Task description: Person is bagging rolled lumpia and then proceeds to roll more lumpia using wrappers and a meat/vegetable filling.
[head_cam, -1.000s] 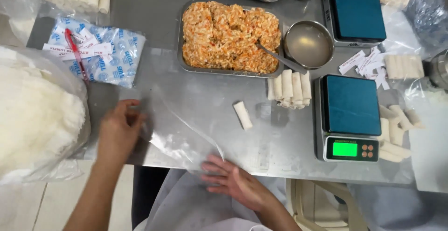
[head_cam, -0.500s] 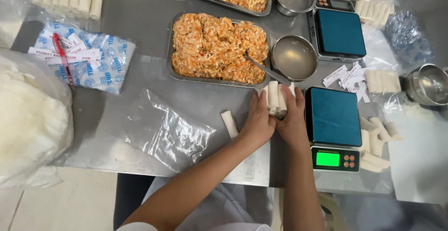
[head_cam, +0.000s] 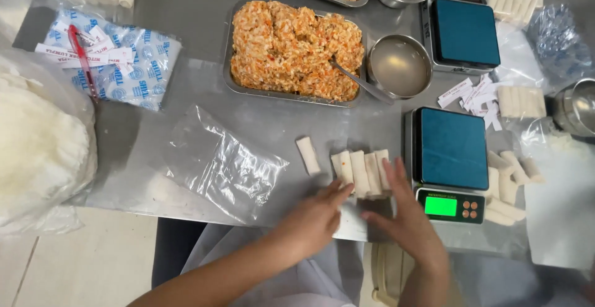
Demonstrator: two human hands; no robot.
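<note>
Partly, both hands (head_cam: pixel 365 217) hide the rolls (head_cam: pixel 361 172).

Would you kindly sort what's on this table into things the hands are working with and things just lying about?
In hand: left hand, right hand, row of rolls, single roll, clear bag.

Lying about: filling tray, water bowl, near scale, red pen, paper slips.

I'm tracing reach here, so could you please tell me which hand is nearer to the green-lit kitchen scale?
Right. The right hand lies beside the kitchen scale, near its left edge; the left hand sits farther left, fingertips at the row of spring rolls.
</note>
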